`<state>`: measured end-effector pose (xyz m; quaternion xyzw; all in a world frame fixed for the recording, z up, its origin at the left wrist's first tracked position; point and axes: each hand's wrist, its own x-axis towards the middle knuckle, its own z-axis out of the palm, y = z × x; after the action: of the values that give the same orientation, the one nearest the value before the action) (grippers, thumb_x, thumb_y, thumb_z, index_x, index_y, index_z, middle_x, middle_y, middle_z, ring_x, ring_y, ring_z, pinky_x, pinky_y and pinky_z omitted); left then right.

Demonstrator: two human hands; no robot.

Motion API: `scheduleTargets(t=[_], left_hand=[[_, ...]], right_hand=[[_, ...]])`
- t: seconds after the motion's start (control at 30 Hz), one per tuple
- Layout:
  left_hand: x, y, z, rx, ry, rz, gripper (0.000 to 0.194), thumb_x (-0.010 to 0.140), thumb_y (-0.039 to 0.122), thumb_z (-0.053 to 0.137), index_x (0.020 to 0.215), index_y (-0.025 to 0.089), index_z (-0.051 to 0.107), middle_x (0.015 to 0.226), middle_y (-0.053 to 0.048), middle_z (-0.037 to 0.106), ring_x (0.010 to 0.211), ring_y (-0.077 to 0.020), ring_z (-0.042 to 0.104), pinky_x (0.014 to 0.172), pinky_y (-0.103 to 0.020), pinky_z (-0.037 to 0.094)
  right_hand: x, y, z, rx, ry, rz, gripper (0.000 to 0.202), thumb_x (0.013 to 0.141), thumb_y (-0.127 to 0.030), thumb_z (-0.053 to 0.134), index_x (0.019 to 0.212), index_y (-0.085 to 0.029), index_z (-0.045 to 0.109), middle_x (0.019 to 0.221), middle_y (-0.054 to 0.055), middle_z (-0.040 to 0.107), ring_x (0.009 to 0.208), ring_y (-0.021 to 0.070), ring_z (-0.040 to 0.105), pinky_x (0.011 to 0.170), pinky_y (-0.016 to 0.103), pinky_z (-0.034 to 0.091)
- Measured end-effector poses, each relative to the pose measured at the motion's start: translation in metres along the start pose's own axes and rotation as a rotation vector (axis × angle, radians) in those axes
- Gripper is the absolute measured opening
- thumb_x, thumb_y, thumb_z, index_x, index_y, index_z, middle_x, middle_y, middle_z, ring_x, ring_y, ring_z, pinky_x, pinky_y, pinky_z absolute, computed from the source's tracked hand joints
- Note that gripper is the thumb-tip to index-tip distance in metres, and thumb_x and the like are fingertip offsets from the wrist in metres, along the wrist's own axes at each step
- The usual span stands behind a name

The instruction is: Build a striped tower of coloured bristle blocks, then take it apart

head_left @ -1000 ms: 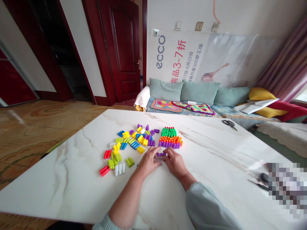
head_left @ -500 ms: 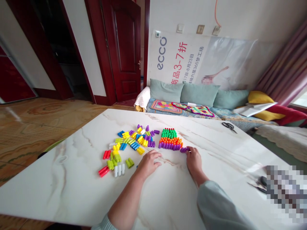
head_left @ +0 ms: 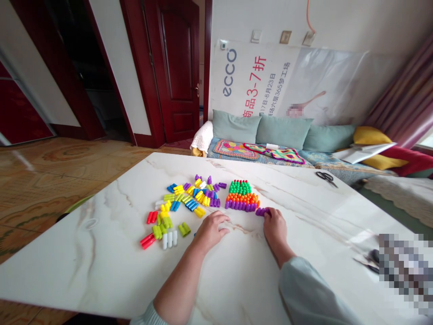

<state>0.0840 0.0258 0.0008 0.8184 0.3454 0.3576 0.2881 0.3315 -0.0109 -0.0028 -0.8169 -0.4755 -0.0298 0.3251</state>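
My right hand [head_left: 274, 224] pinches a purple peg-shaped plastic piece [head_left: 260, 211] at the right front corner of a standing block of pieces. That block has a purple front row [head_left: 241, 206], orange pieces [head_left: 241, 198] behind it, then green ones [head_left: 240, 187] and a few red tips [head_left: 241, 181] at the back. My left hand [head_left: 212, 228] hovers over or rests on the table, fingers slightly curled and apart, with nothing seen in it. Just left of it lie a lime green piece [head_left: 184, 229] and white pieces [head_left: 169, 239]; a small blue bit is mostly hidden behind the hand.
Loose yellow [head_left: 200, 212], blue [head_left: 191, 205], purple and red pieces [head_left: 147, 241] are scattered left on the marbled white table [head_left: 115, 266]. Black scissors [head_left: 326, 178] lie at the far right edge, another pair [head_left: 370, 262] at the near right beside a blurred patch. A sofa stands behind.
The view has shifted slightly. Both hands hold nearly the same places, with the right fingers still on the purple piece beside the front row.
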Motion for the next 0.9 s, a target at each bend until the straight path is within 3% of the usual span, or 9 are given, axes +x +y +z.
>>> scheduleTargets(t=[0.27,0.53,0.9], left_hand=[[-0.0002,-0.0012,0.001,-0.004,0.003,0.001,0.031,0.07,0.012,0.072,0.099,0.022,0.069,0.099,-0.004,0.065,0.09,-0.0185,0.061,0.083,-0.03,0.052],[-0.0001,-0.001,0.0009,-0.004,0.004,-0.003,0.03,0.07,0.012,0.07,0.098,0.023,0.069,0.099,-0.004,0.064,0.089,-0.0182,0.061,0.082,-0.03,0.052],[0.0001,0.001,-0.0001,0.001,0.007,0.005,0.029,0.07,0.011,0.07,0.098,0.022,0.069,0.098,-0.004,0.064,0.09,-0.0185,0.061,0.083,-0.03,0.052]], right_hand=[[0.0047,-0.0032,-0.0018,-0.015,-0.037,-0.008,0.03,0.088,-0.023,0.042,0.108,-0.016,0.065,0.105,0.009,0.063,0.086,0.0199,0.059,0.069,0.029,0.039],[0.0046,-0.0051,-0.0003,-0.014,0.018,0.069,0.03,0.089,-0.026,0.042,0.107,-0.017,0.064,0.105,0.01,0.063,0.084,0.02,0.059,0.064,0.028,0.036],[0.0033,-0.006,-0.0017,-0.005,0.011,0.057,0.028,0.088,-0.028,0.044,0.104,-0.017,0.064,0.103,0.008,0.064,0.082,0.0185,0.058,0.063,0.028,0.034]])
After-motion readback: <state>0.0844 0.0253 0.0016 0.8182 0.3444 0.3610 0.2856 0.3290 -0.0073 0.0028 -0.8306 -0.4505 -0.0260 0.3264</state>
